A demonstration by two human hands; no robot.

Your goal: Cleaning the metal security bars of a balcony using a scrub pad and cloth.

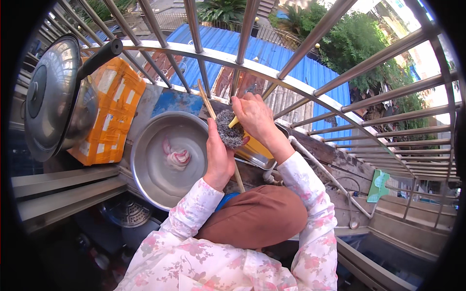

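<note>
My left hand (pixel 221 162) is closed round a dark grey, fuzzy ball (pixel 229 135) that resembles a wire scourer. My right hand (pixel 257 116) grips a thin yellow stick (pixel 234 121), its tip pressed against the ball's upper side. Most of the stick is hidden in my fingers. A pale wooden stick (pixel 206 101) slants behind my left hand. Just left of my hands is a round metal basin (pixel 137 169) of water with a pink-and-white cloth (pixel 178 158) lying in it. Behind my right wrist sits a metal tray (pixel 267 164) with something yellow in it.
Metal bars (pixel 242 29) curve round the ledge in front. At left, a lidded pan (pixel 53 92) stands by a taped orange box (pixel 114 106). A white pipe (pixel 315 169) and a green plastic piece (pixel 378 186) are to the right. My bent knee (pixel 262 213) is below my hands.
</note>
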